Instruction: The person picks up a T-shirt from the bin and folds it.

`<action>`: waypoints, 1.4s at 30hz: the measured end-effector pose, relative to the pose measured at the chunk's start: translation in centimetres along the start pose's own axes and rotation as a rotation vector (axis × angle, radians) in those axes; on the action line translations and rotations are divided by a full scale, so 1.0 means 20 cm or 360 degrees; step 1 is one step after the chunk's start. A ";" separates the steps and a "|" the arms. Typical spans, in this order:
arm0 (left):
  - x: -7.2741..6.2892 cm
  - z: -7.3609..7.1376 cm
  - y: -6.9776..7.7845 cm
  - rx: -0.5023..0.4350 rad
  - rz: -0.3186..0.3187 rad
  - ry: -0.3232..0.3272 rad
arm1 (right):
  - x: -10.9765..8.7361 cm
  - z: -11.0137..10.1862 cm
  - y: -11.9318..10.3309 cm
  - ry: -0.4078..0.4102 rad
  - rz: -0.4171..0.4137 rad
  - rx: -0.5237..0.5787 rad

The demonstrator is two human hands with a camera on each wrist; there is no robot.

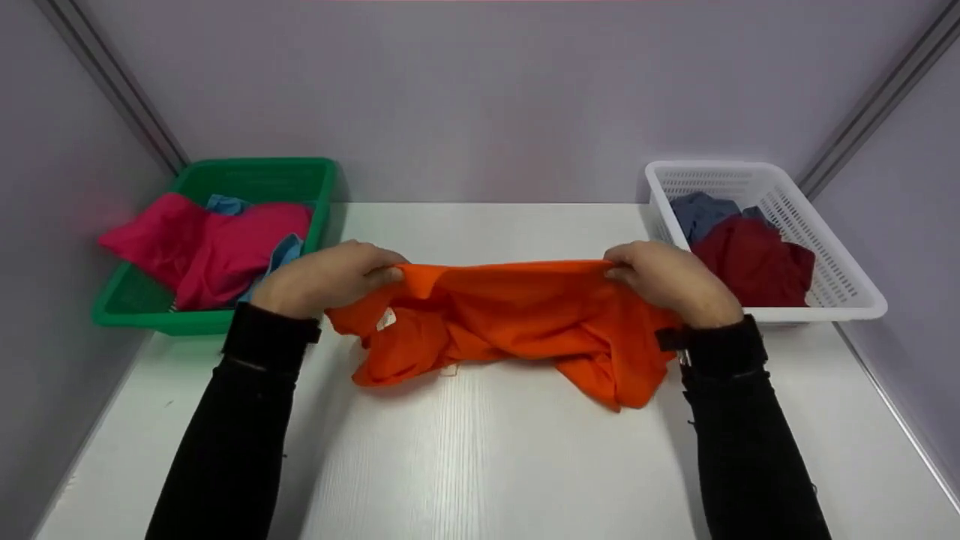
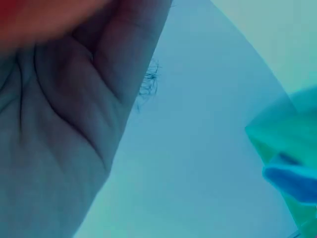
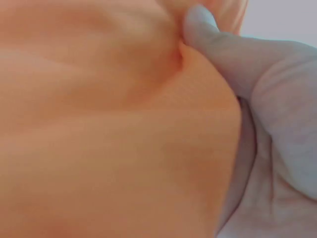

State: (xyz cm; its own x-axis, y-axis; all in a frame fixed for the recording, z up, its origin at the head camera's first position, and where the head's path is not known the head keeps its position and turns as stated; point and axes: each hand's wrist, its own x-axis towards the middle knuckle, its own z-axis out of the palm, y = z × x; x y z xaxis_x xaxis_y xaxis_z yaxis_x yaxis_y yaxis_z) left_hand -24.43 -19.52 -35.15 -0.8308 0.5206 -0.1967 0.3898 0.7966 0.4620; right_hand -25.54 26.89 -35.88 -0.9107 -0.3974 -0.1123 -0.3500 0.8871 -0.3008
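Note:
An orange garment (image 1: 517, 311), its exact kind unclear, is stretched between both hands above the white table. A small white label (image 1: 386, 319) shows near its left end. The left hand (image 1: 334, 277) pinches the upper left edge between thumb and fingers. At the upper right edge the right hand (image 1: 671, 277) pinches the cloth too. Its thumb (image 3: 200, 25) presses on the fabric in the right wrist view. Folds hang loosely below the taut top edge. In the left wrist view the palm (image 2: 54, 114) fills the left side, and the fingertips are out of sight.
At the back left stands a green basket (image 1: 326, 187) with pink cloth (image 1: 240, 247) and blue cloth (image 1: 285, 251). A white basket (image 1: 840, 262) at the back right holds dark red cloth (image 1: 750, 259) and grey-blue cloth (image 1: 701, 214). Walls enclose the table (image 1: 465, 465) behind and at both sides.

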 end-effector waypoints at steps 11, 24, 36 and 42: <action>0.22 -0.13 0.00 0.0406 -0.0126 0.0502 | 0.24 -0.16 0.04 0.0353 0.0106 -0.0303; 0.62 0.02 -0.18 0.0736 -0.0374 0.0533 | 0.53 0.07 0.18 0.0507 0.0252 -0.0381; 0.45 0.20 0.00 0.0656 -0.0116 0.0653 | 0.39 0.22 0.08 0.0328 0.0104 -0.0145; 0.21 0.33 0.12 0.0613 0.0003 0.0489 | 0.18 0.28 -0.02 0.0153 -0.0010 -0.0057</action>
State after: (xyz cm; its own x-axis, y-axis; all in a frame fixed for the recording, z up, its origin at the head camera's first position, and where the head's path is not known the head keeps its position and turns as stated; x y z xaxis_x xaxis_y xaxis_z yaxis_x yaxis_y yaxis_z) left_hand -24.45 -13.32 -40.51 -0.8861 0.4537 0.0948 0.4618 0.8817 0.0971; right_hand -27.43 23.78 -41.46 -0.9247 -0.3803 -0.0184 -0.3621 0.8931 -0.2668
